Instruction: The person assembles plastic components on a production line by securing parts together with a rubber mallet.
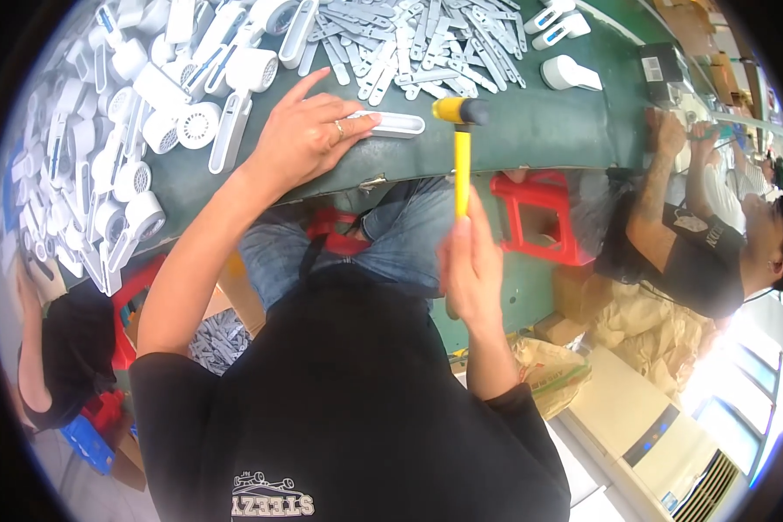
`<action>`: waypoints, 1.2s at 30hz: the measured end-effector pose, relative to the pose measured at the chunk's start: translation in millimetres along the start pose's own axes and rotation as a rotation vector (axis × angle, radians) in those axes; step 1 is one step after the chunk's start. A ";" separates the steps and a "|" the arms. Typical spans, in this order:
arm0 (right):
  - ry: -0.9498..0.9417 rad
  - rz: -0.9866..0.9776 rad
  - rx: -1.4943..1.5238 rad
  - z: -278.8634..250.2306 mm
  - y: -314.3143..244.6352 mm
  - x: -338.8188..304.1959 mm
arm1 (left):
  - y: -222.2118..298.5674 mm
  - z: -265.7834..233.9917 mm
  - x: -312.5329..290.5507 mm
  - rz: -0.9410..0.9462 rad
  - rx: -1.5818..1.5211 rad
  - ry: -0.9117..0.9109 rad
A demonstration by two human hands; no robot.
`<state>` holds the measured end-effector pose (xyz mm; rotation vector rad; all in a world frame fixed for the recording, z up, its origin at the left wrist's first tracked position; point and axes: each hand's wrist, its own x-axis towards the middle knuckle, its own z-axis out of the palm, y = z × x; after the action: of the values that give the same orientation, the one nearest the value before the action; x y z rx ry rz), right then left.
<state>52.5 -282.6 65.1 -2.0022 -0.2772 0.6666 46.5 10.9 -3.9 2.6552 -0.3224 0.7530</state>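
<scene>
My right hand (472,274) grips the yellow handle of a mallet (462,161), which stands upright with its yellow and black head above the table's front edge. To the left of that head lies a white plastic housing (398,125) with a long recessed slot, flat on the green table (531,130). My left hand (309,130) rests over the housing's left end, fingers stretched across it and the index finger pointing away from it. A ring is on one finger. The left end of the housing is hidden under the fingers. The mallet head and the housing are apart.
White plastic housings with round grilles (198,124) are heaped at the left. Grey flat strips (409,52) lie piled at the back. Another white part (571,73) sits at the right, before a dark box (667,70). Co-workers (696,235) sit on both sides; a red stool (544,213) stands below.
</scene>
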 end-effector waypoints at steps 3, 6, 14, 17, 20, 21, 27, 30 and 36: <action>-0.014 0.041 -0.176 5.1 8.0 9.4 | 1.6 -1.4 0.1 0.003 0.016 -0.002; 0.056 -0.027 0.018 2.6 -2.0 -4.4 | 0.2 -0.4 -1.9 -0.006 0.004 0.004; -0.030 0.010 -0.279 15.3 15.5 17.9 | 0.7 0.1 0.9 -0.039 -0.035 0.031; -0.040 0.083 0.049 2.7 -1.0 -0.3 | 5.0 -5.9 -1.3 -0.083 -0.089 -0.008; 0.061 -0.048 0.155 -6.7 1.0 6.8 | 3.4 -22.6 7.5 0.061 -0.080 -0.213; 0.069 -0.063 0.158 -8.4 -2.0 11.2 | 4.8 -31.4 9.5 0.117 -0.046 -0.254; -0.035 -0.027 0.207 -8.5 5.9 8.4 | 17.0 -61.5 -27.4 -0.140 0.000 -0.174; -0.115 -0.034 0.078 -2.3 3.0 5.9 | 39.5 -57.7 -65.7 -0.355 0.049 0.026; -0.219 -0.161 -0.056 22.8 -35.3 4.7 | 28.2 -31.0 -94.9 -0.396 -0.006 0.258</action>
<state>46.4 -245.9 85.2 -1.9362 -0.5879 0.7822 -55.5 8.9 -22.9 2.4604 0.2611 0.9377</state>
